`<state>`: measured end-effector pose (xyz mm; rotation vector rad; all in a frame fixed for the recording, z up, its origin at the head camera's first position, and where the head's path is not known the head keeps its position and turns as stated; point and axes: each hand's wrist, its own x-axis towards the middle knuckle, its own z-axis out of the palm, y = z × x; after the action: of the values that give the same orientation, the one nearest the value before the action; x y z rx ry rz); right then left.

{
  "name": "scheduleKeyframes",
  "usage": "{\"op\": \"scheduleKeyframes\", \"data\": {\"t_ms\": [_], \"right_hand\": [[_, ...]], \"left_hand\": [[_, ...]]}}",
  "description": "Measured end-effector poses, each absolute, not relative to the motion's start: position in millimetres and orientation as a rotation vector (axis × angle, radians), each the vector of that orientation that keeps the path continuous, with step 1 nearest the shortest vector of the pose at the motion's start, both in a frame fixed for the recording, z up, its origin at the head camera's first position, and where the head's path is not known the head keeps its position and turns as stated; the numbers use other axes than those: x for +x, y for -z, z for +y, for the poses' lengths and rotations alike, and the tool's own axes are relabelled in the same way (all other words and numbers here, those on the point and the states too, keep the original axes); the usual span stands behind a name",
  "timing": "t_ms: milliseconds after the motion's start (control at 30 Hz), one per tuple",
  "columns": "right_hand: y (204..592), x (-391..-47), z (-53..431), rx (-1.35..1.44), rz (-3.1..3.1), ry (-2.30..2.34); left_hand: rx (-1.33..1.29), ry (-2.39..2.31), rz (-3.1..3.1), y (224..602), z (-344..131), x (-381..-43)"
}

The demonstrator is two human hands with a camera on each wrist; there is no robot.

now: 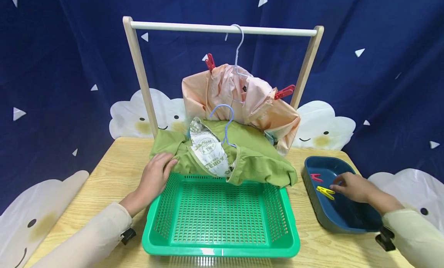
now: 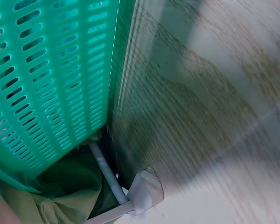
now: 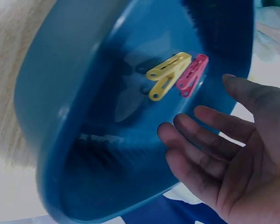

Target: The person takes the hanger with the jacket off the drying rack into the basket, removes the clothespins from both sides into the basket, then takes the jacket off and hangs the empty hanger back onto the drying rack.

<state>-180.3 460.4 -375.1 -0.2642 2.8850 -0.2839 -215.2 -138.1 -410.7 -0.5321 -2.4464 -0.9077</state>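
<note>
A green jacket (image 1: pixel 258 135) with a white printed lining lies across the far rim of a green basket (image 1: pixel 222 250), a blue hanger (image 1: pixel 227 125) sticking up from its neck. My left hand (image 1: pixel 156 175) grips the jacket's left side by its lower edge; in the left wrist view that hand is mostly cut off. Over a dark blue basin (image 1: pixel 347 223) is my right hand (image 1: pixel 355 186), holding nothing, its fingers loosely bent. Just beyond its fingertips a yellow clothespin (image 3: pixel 170 74) and a red clothespin (image 3: pixel 193 74) lie side by side on the basin floor.
Behind the jacket stands a small wooden rack (image 1: pixel 140 73) with a white bar (image 1: pixel 194 27). From it hangs a peach garment (image 1: pixel 197 90) on a hanger, clipped by two red clothespins (image 1: pixel 285 91). Everything stands on a wooden table (image 1: pixel 114 164) before a dark blue curtain (image 1: pixel 69 48).
</note>
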Motion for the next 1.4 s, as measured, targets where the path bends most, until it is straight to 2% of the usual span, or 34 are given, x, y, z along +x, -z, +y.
{"op": "scheduleKeyframes", "data": {"t_ms": [267, 533, 1000, 1400], "right_hand": [[363.9, -172.6, 445.9, -0.288, 2.983, 0.259], [342.9, -165.8, 404.7, -0.325, 3.113, 0.220], [317.2, -159.1, 332.0, -0.637, 3.408, 0.274], [313.0, -173.1, 274.6, -0.879, 3.332, 0.477]], "left_hand": [[-0.519, 0.914, -2.463, 410.5, -139.0, -212.7], [-0.521, 0.908, -2.454, 410.9, -139.3, -211.3], [-0.526, 0.933, -2.495, 406.8, -135.4, -216.9], [-0.486, 0.955, -2.599, 401.0, -142.5, -213.0]]}}
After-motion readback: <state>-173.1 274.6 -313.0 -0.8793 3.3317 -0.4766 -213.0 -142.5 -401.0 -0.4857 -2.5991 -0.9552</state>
